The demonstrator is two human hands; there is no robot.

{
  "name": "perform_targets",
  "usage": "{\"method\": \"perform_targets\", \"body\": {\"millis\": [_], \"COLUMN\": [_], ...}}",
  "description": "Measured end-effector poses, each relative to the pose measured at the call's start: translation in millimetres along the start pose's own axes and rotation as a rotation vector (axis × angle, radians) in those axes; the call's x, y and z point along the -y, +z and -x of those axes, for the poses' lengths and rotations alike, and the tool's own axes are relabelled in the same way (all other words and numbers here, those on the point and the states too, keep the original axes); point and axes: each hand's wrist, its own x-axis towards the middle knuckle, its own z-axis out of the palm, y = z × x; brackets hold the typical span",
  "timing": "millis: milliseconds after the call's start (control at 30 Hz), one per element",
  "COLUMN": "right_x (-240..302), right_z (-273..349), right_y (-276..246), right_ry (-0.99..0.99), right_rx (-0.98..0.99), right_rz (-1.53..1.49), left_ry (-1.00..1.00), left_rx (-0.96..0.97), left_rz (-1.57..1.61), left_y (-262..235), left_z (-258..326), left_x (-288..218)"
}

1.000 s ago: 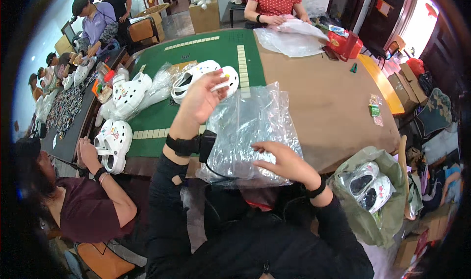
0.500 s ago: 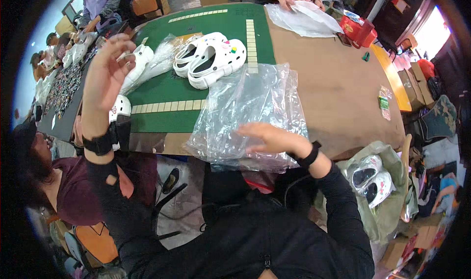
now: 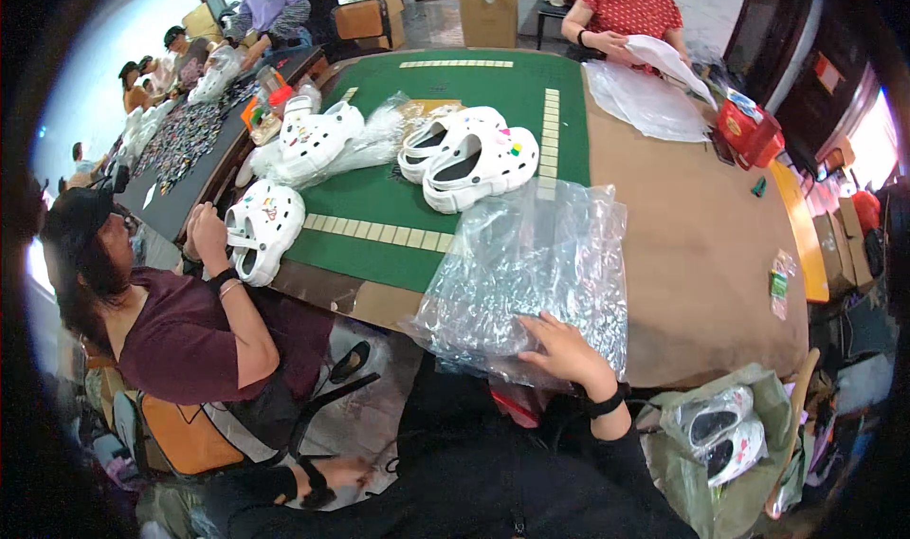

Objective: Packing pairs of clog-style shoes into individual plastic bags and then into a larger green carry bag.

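Observation:
My right hand (image 3: pixel 564 352) lies on a stack of clear plastic bags (image 3: pixel 531 264) at the table's near edge, fingers spread. Low at the left, beside my body, is my left hand (image 3: pixel 343 473); motion smears it and its fingers cannot be made out. Beyond the bags a pair of white clogs (image 3: pixel 479 164) with coloured charms stands on the green mat (image 3: pixel 379 188). To their left, another white clog (image 3: pixel 322 131) rests on crumpled clear plastic. One more white clog (image 3: pixel 268 219) is at the mat's left edge, close to a seated co-worker's hands.
The co-worker in a maroon top (image 3: pixel 190 340) sits at my left. Across the table a person in red (image 3: pixel 626 8) handles white plastic sheets (image 3: pixel 645 103). A green sack (image 3: pixel 768 416) with bagged clogs stands at the right, below the table. Rows of pale tiles (image 3: pixel 379 233) edge the mat.
My left hand has dropped from above the table's left side to low beside my body. My right hand stays over the bags. The view has shifted, showing more of the co-worker at left.

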Motion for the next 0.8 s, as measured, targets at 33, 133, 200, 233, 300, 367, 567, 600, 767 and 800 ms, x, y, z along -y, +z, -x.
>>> {"method": "perform_targets", "body": {"millis": [33,133,200,233,300,367,567,600,767,800], "right_x": [5,4,10,13,10,6,4,6,8,6], "right_z": [2,3,4,4,3,4,2,2,4,5], "right_y": [-5,-6,-8,-8,-8,-10,-8,-9,-7,-6], "right_ry": [0.024,0.042,0.026,0.028,0.035,0.043,0.046,0.058,0.052,0.045], "right_rx": [0.002,-0.01,-0.029,-0.034,-0.001,0.025,0.033,0.03,0.012,0.009], "right_rz": [-0.002,-0.025,-0.025,-0.01,-0.035,-0.073,-0.053,-0.062,-0.046,-0.047], "left_ry": [-0.02,-0.079,-0.125,-0.149,-0.192,-0.235,-0.35,-0.366,-0.444,-0.459], "left_rx": [-0.017,-0.059,-0.096,-0.114,-0.152,-0.188,-0.269,-0.278,-0.306,-0.309], "left_rz": [0.014,0.056,0.084,0.101,0.137,0.18,0.312,0.331,0.422,0.44], "left_y": [-2,-3,-4,-3,-1,6,27,29,36,38], "left_z": [2,8,16,20,28,34,41,40,31,28], "left_x": [2,7,4,4,1,0,-5,-6,-14,-16]}}
